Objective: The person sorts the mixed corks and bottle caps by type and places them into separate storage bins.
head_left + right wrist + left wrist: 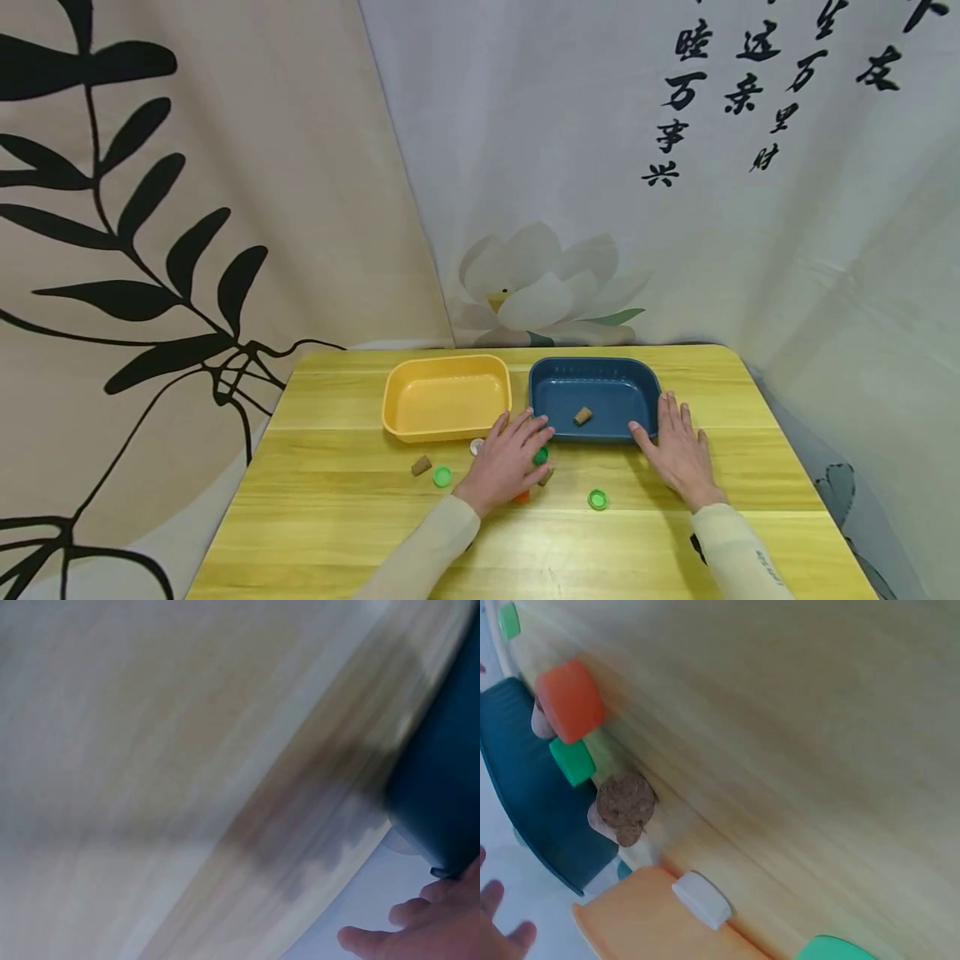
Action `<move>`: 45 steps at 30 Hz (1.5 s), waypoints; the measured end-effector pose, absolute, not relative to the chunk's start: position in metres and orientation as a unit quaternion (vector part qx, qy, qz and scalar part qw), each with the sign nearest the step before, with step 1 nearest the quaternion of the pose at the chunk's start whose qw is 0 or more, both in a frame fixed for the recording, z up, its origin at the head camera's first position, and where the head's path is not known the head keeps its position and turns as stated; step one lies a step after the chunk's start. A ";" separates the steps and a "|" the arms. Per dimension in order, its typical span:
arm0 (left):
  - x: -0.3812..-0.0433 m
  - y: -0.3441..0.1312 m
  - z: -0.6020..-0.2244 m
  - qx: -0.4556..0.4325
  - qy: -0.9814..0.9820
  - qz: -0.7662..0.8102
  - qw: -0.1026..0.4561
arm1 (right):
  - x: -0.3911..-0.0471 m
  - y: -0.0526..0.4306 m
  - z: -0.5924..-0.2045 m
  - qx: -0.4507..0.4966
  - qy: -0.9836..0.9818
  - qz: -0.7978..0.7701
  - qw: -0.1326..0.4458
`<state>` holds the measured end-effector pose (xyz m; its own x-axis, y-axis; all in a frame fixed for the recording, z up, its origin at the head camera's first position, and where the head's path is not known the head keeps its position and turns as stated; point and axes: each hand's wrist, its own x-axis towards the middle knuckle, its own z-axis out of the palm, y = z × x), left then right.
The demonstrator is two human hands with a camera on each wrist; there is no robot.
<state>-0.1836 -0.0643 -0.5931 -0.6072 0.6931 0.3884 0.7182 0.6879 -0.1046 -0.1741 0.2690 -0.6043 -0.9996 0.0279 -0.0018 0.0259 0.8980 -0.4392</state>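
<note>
A blue tray (592, 367) stands at the back of the table with a cork (582, 416) lying in it. My right hand (682, 454) lies along its right end, fingers straight, thumb near the front rim. Fingers extended, my left hand (504, 462) hovers by the tray's front left corner and holds nothing visible. Close around that hand are a green bottle cap (541, 456), another cork (547, 477), an orange cap (521, 497) and a white cap (476, 447), partly hidden. In the left wrist view the orange cap (571, 701) and a cork (626, 801) show more fully.
To the left of the blue tray sits a yellow tray (450, 362). In front of it lie a cork (422, 466) and a light green cap (442, 477). Another green cap (597, 499) lies between the forearms. A cloth backdrop (555, 167) hangs behind the wooden table (315, 500).
</note>
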 end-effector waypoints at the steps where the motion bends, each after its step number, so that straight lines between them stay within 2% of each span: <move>1: -0.182 -0.065 -0.593 -0.409 -0.889 -0.035 0.204 | -0.174 0.269 -0.604 -0.014 -0.974 0.227 0.002; 7: -0.174 -0.068 -0.595 -0.479 -0.853 -0.054 0.199 | -0.174 0.269 -0.605 -0.015 -0.972 0.234 0.000; 13: -0.168 -0.069 -0.597 -0.502 -0.849 -0.061 0.153 | -0.174 0.270 -0.607 -0.015 -0.972 0.236 -0.003; 19: -0.166 -0.065 -0.602 -0.483 -0.870 -0.029 0.095 | -0.173 0.270 -0.607 -0.015 -0.972 0.235 0.000; 30: -0.167 -0.054 -0.607 -0.400 -0.916 0.006 0.035 | -0.173 0.270 -0.607 -0.017 -0.972 0.234 -0.004; 37: -0.168 -0.049 -0.608 -0.375 -0.926 0.014 0.045 | -0.172 0.270 -0.607 -0.018 -0.972 0.232 -0.009; 45: -0.168 -0.045 -0.612 -0.371 -0.924 0.028 0.090 | -0.173 0.269 -0.607 -0.021 -0.973 0.229 -0.008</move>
